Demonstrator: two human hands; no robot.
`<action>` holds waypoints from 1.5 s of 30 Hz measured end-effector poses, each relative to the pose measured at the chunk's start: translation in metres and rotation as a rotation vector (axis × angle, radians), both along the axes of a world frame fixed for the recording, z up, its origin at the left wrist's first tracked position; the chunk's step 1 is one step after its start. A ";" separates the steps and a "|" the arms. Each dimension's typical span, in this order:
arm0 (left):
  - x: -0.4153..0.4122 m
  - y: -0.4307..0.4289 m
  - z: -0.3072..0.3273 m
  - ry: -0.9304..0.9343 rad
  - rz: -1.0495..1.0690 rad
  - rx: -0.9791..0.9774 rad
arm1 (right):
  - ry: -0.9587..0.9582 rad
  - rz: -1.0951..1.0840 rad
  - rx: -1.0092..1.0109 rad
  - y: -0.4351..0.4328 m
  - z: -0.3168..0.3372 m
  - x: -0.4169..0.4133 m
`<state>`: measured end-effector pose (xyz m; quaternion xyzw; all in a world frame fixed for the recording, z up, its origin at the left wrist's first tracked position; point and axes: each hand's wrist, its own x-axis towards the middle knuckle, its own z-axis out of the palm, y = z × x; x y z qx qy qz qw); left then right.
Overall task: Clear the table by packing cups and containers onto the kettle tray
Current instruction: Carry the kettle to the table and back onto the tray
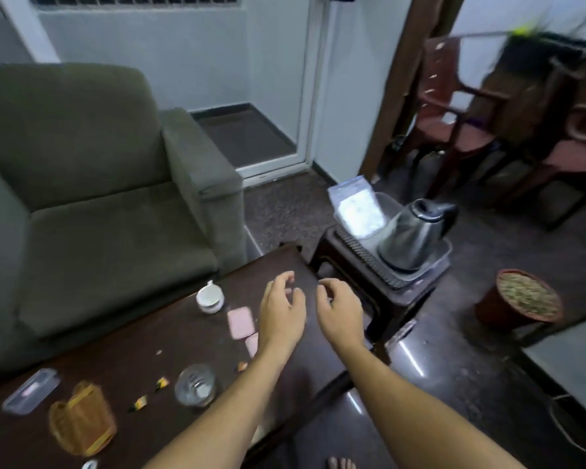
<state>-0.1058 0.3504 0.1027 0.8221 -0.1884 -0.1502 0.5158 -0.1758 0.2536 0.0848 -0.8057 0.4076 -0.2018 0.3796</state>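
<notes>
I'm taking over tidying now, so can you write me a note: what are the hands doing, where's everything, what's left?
Hands: left hand and right hand both empty, fingers loosely curled, above the far end of the table.
Things: white cup, glass, clear container and woven basket sit on the table. The tray, on a stool beside it, holds the kettle and a plastic bag.
Done: no cup or container on the tray yet.
Left: move cup, glass and container onto the tray.

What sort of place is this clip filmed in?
Probably a home sitting room, or perhaps a small office lounge: a green armchair beside a low dark table with a cup and a glass, and a kettle in a tray on a stool.
</notes>
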 end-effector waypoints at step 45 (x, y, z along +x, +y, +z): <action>-0.040 -0.408 -0.043 0.378 -0.063 0.094 | 0.352 0.086 -0.078 -0.484 -0.013 -0.037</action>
